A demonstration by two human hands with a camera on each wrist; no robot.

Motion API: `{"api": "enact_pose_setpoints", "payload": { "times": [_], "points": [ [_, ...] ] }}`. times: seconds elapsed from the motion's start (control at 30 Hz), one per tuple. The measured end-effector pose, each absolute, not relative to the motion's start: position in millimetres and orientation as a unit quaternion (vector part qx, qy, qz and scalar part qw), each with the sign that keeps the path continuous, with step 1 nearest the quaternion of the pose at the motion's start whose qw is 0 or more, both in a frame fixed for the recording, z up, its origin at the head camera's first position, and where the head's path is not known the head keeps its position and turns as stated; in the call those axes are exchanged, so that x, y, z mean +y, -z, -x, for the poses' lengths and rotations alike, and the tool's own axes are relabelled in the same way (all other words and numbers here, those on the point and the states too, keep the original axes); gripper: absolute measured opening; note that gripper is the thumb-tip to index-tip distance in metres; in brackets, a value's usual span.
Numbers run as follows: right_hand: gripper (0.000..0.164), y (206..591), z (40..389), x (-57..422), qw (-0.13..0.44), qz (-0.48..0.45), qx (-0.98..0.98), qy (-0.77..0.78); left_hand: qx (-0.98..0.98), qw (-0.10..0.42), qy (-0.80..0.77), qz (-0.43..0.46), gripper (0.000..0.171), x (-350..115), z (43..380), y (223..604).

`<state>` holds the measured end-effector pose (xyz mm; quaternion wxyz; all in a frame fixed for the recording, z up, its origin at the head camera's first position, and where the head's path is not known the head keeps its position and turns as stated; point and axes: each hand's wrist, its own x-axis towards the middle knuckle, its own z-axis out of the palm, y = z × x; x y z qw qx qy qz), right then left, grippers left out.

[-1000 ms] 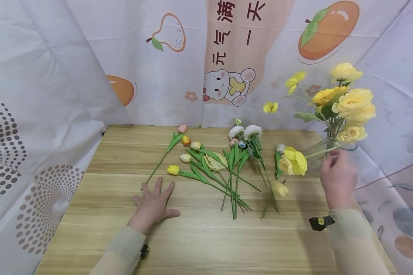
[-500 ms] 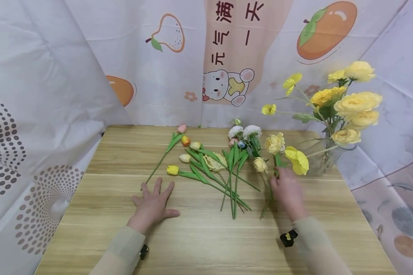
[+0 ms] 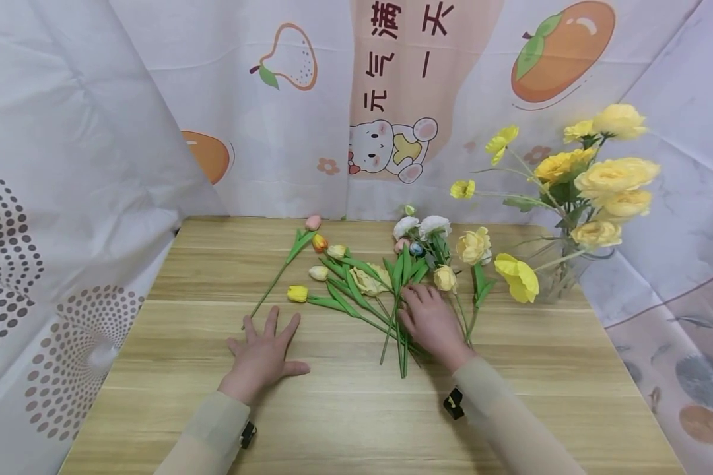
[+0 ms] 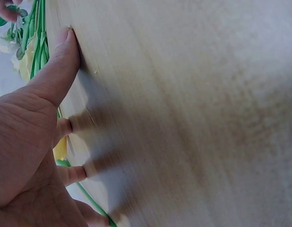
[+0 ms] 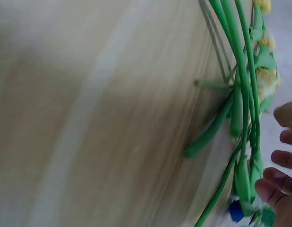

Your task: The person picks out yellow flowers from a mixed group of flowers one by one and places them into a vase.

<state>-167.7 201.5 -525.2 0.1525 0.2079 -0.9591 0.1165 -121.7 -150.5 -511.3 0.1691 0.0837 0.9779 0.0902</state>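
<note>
My left hand rests on the wooden table with its fingers spread, just below the stem of a pink tulip. In the left wrist view the left thumb lies straight on the wood. My right hand is over the crossed green tulip stems in the middle. In the right wrist view, the right fingers are loosely bent beside the stems, with a gap to them and nothing held. A yellow tulip and two whitish ones lie left of that pile. Two pale yellow roses lie just right of it.
A clear glass vase holding several yellow flowers stands at the table's back right, and a yellow poppy leans out low toward the pile. White flowers lie near the back edge. A printed curtain hangs behind the table.
The right hand has moved left from the vase to the tulip stems. The pale yellow roses it carried at first now lie on the table. The left hand has stayed put.
</note>
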Motion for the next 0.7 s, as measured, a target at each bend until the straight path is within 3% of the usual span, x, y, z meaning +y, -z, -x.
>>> {"api": "enact_pose_setpoints", "payload": {
  "times": [0.37, 0.7],
  "points": [
    [0.062, 526, 175, 184, 0.095, -0.244, -0.963, -0.067, 0.977, 0.175, -0.086, -0.084, 0.107, -150, 123, 512],
    [0.049, 528, 181, 189, 0.141, -0.220, -0.965, -0.027, 0.978, 0.170, -0.085, -0.087, 0.105, -149, 121, 509]
  ]
}}
